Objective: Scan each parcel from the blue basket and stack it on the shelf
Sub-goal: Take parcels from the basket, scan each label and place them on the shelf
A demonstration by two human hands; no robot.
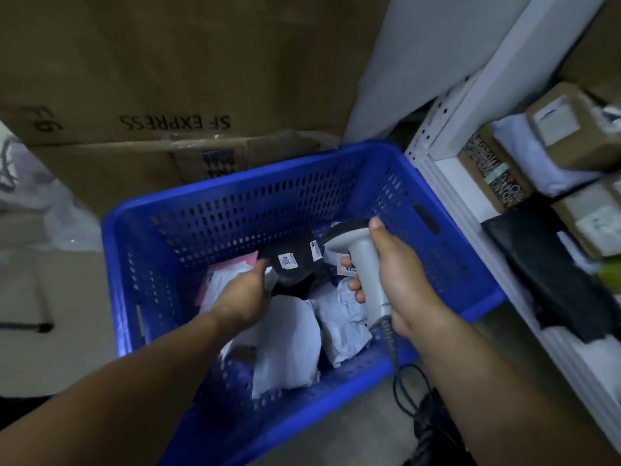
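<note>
1. Closest to me, the right hand [400,274] is gripping the grey scanner [363,260]. Its fingers are curled tightly round the handle and the thumb is lying up against the head. The scanner cable [391,344] is hanging down over the near rim of the blue basket [433,227].
2. The left hand [245,297] is reaching into the basket. Its thumb is touching the left edge of the black parcel [295,270], but the other fingers are hidden under the hand, so I cannot tell if they are pinching it.
3. The black parcel is lying on top of the white parcels [285,341] in the middle of the basket. Its label is facing up, just beside the scanner head.
4. I think the scan could fail here, because a second label is sitting very near and the scanner may be reading the wrong one. The soft bag may also be slipping if only its edge is held.
5. Farther right, the shelf [447,176] is already holding brown boxes [564,129]. A new parcel put on this uneven pile could be sliding off.
6. Behind everything, a big cardboard carton [168,79] is standing.
</note>
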